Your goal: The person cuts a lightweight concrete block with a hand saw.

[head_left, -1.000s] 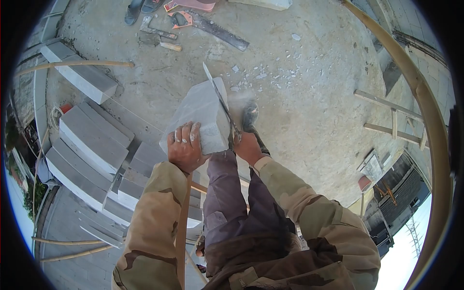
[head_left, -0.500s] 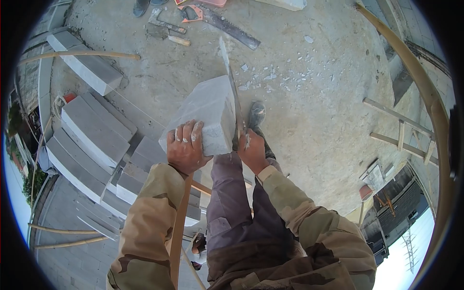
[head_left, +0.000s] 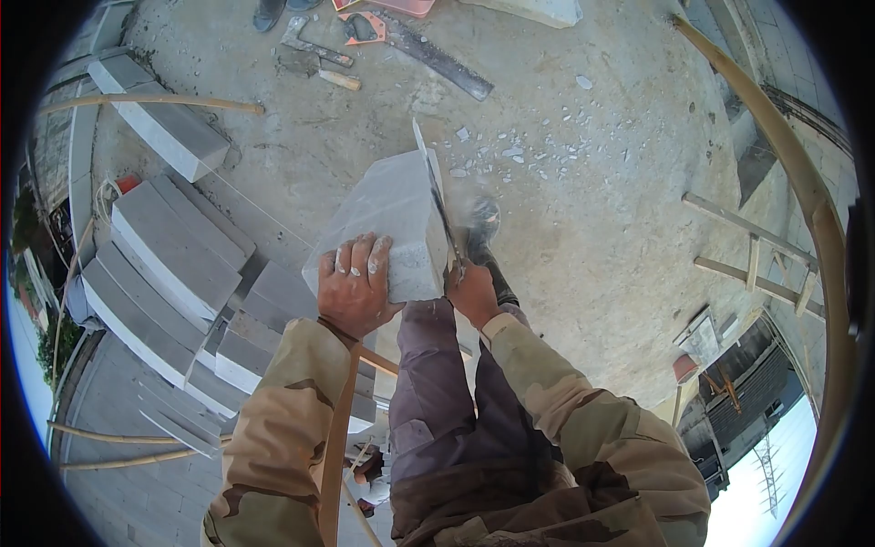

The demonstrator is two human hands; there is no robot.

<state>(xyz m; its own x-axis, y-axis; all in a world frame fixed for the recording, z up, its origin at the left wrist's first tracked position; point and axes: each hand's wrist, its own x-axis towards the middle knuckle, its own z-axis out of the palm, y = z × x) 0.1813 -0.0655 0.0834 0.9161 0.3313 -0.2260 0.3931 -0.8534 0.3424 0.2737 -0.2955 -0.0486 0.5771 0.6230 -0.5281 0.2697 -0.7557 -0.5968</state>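
A pale grey block rests in front of me by my raised leg. My left hand lies on its near left part, fingers wrapped over the top edge. On the right side of the block stands a narrow saw blade, its tip rising past the block's far edge. My right hand is closed at the blade's near end, close to my knee; the handle is mostly hidden in the fist. White dust marks the fingers of my left hand.
A larger saw with an orange handle, a hatchet and white chips lie on the floor. Stacked blocks stand at left. A wooden ladder and a curved pole are at right.
The blade has been drawn back toward me, and its tip now reaches less far beyond the block. My right hand has moved slightly nearer my body. My left hand stays on the block.
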